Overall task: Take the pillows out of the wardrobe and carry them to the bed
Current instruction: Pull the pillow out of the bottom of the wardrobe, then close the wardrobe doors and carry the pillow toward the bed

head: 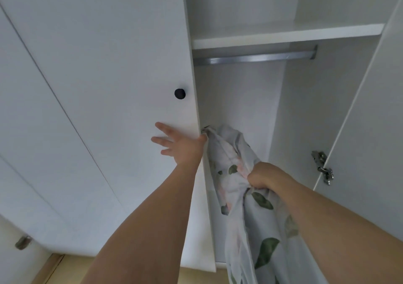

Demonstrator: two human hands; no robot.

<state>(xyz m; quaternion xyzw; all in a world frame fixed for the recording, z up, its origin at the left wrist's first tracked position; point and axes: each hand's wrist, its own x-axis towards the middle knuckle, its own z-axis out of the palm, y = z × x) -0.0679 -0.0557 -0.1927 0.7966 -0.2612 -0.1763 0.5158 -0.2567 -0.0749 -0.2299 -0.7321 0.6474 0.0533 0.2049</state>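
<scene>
Where the view begins at the far left, a small grey-brown fitting [23, 242] sits low on the white wall, above a strip of pale wooden floor [52, 268]. Right of it the closed wardrobe door [98, 70] fills most of the left half, white and plain, with a round black knob [180, 93] near its right edge. The left hand [181, 147] reaches up just below that knob, fingers spread wide across the door face, while its thumb side pinches the top corner of the pillow [235, 174] at the door's edge. The pillow, in a grey cover printed with green leaves and pale pink blooms, hangs long and slack in the open compartment, its upper end just inside the opening and its lower part drooping down past the wardrobe's bottom edge toward the near side. The door edge stands right against the pillow's left side. The right hand [260, 178] is closed in a fist around a bunch of the cover at mid-height. Above, a white shelf [283, 35] spans the compartment with a metal hanging rail [255, 57] just beneath it. Farther right, a metal hinge [322, 167] joins the inner side panel to the open door [375, 109], which frames the right edge.
</scene>
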